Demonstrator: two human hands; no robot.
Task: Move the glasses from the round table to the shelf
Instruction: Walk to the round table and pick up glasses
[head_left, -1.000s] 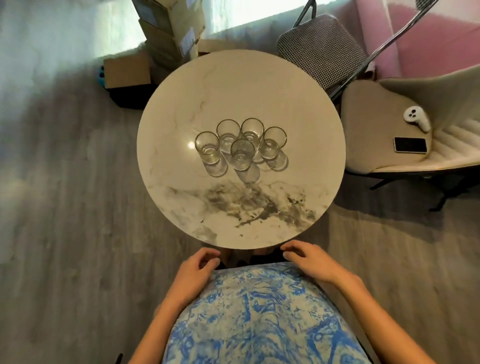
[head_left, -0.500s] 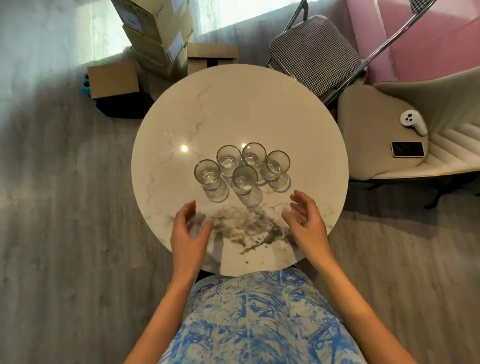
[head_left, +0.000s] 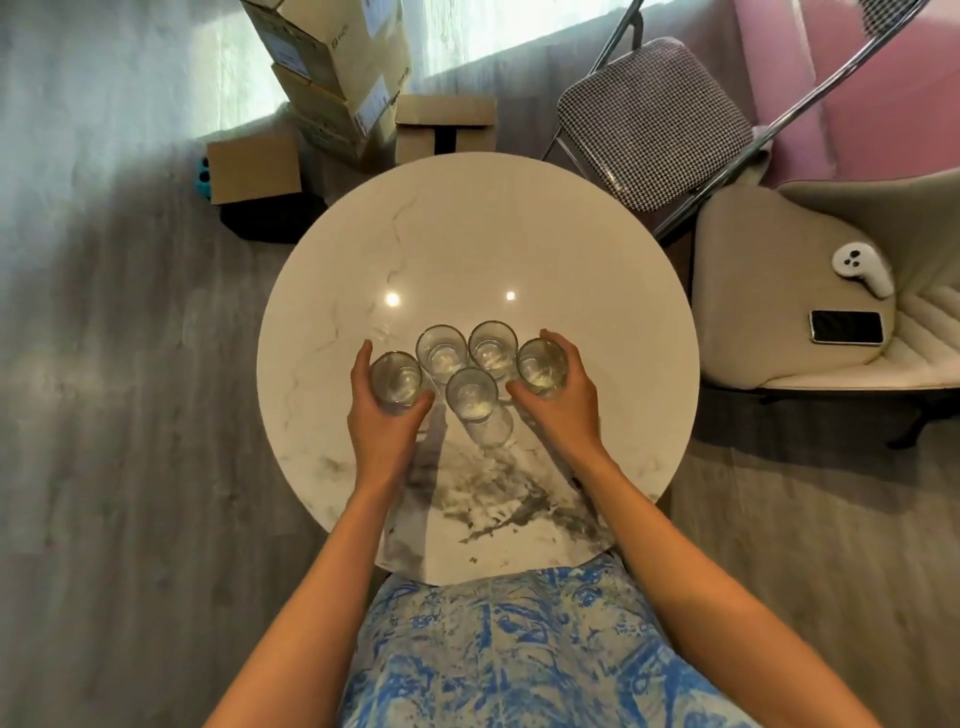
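Observation:
Several clear glasses stand clustered near the middle of the round white marble table (head_left: 467, 234). My left hand (head_left: 382, 421) wraps around the leftmost glass (head_left: 396, 382). My right hand (head_left: 563, 402) wraps around the rightmost glass (head_left: 541, 365). Between the hands stand three more glasses: a front one (head_left: 471, 393) and two behind it (head_left: 441, 354) (head_left: 492, 345), untouched. All glasses rest upright on the tabletop. No shelf is in view.
Stacked cardboard boxes (head_left: 332, 78) sit on the floor behind the table. A folding chair with a checked seat (head_left: 654, 119) stands at the back right. A beige armchair (head_left: 779, 291) to the right holds a white controller (head_left: 862, 267) and a phone (head_left: 847, 327).
Both hands have moved from the table's near edge forward over the tabletop and closed around the outermost glasses. The view has shifted closer to the table.

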